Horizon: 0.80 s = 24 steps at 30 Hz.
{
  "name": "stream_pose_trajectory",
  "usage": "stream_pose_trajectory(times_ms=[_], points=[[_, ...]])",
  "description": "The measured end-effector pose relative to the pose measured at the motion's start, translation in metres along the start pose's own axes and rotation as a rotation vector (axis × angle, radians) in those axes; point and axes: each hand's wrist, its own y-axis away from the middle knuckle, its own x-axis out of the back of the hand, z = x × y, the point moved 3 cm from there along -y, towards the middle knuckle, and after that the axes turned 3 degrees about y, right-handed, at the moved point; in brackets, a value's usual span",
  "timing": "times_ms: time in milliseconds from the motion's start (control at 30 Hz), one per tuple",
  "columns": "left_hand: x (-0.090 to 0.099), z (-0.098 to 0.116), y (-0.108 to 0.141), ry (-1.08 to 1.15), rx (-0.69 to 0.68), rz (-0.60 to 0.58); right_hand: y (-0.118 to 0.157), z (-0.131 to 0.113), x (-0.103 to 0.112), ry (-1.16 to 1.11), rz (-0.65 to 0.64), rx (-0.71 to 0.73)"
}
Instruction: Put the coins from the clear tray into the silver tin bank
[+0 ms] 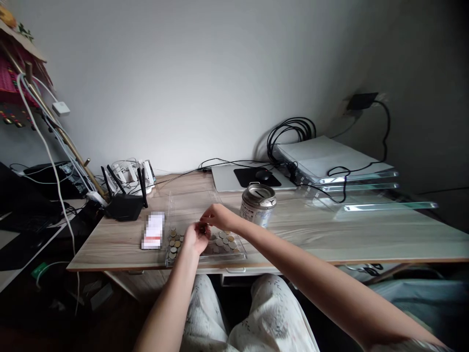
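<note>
"State of hands?"

"My left hand [198, 236] is cupped around coins [203, 228]; my right hand's [217, 217] fingers pinch at them. Both are above the clear tray [240, 253] on the surface [311, 239]."

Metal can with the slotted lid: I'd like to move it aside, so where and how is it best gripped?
Probably around the upper body of the can, below its lid, from the right: it stands upright, its round wall is exposed there, and the right forearm crosses in front.

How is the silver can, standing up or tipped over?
Standing up. The silver can has its slotted lid facing up, and its side rises above the desk.
</note>
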Motion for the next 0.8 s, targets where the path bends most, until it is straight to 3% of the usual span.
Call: stream_pose_trajectory(times_ms=[167,367,567,700,800], points=[[0.004,0.002,-0.002,0.040,-0.053,-0.009,0.008,0.002,-0.001,0.138,0.059,0.004],[0.004,-0.003,0.000,-0.047,-0.083,-0.035,0.012,0.004,-0.015,0.364,0.108,-0.061],[0.004,-0.004,0.006,-0.118,-0.110,-0.063,0.004,0.019,-0.021,0.175,0.002,-0.107],[0.003,-0.004,0.006,-0.108,-0.105,-0.092,0.013,0.014,-0.007,0.116,0.158,-0.083],[0.002,-0.005,0.008,-0.103,-0.069,-0.119,0.027,0.003,0.016,0.116,0.302,-0.039]])
